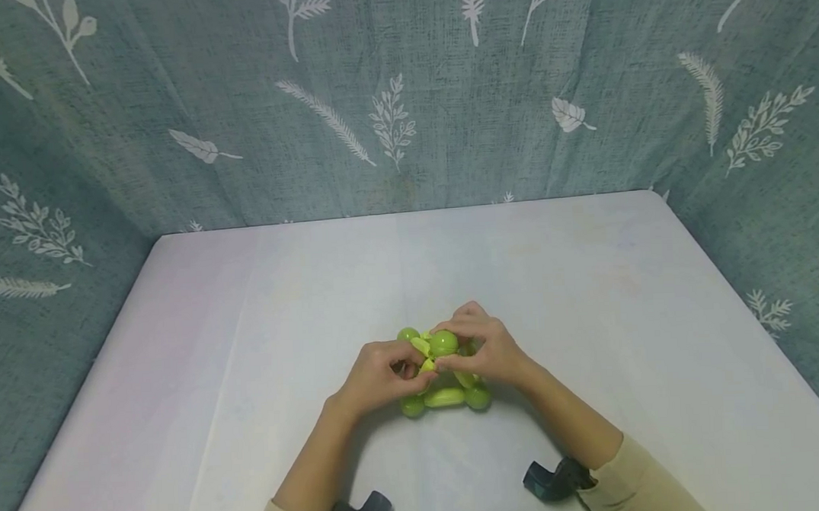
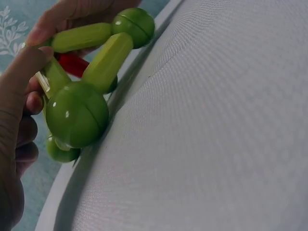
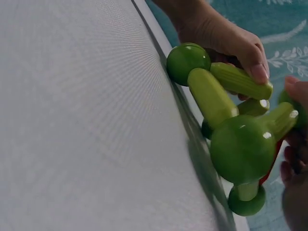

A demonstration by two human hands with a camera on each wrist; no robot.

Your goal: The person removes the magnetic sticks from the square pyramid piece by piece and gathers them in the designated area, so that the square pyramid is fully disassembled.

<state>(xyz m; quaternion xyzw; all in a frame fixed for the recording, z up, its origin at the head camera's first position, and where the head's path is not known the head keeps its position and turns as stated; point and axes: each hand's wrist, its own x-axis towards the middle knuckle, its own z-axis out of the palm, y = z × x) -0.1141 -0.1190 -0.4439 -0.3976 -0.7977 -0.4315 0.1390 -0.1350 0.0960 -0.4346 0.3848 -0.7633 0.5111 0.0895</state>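
Hands [image 1: 383, 372] [image 1: 494, 352] grip frame [image 1: 445, 397]; white table [image 1: 301, 291], leaf-print curtain [image 1: 474, 153].

In the head view, the tabletop [image 1: 314, 282] was lit brightly and evenly, apparently from above, and a soft shadow was cast at 3 o'clock of the left forearm [image 1: 315, 454]. The wrist views were rendered dimmer and greyer, with white glints caught on the green balls [image 3: 243, 150]. Moiré ripples were spread across the tabletop there towards 12 o'clock. In the right wrist view, the right hand [image 3: 297, 197] at 3 o'clock was softly blurred.
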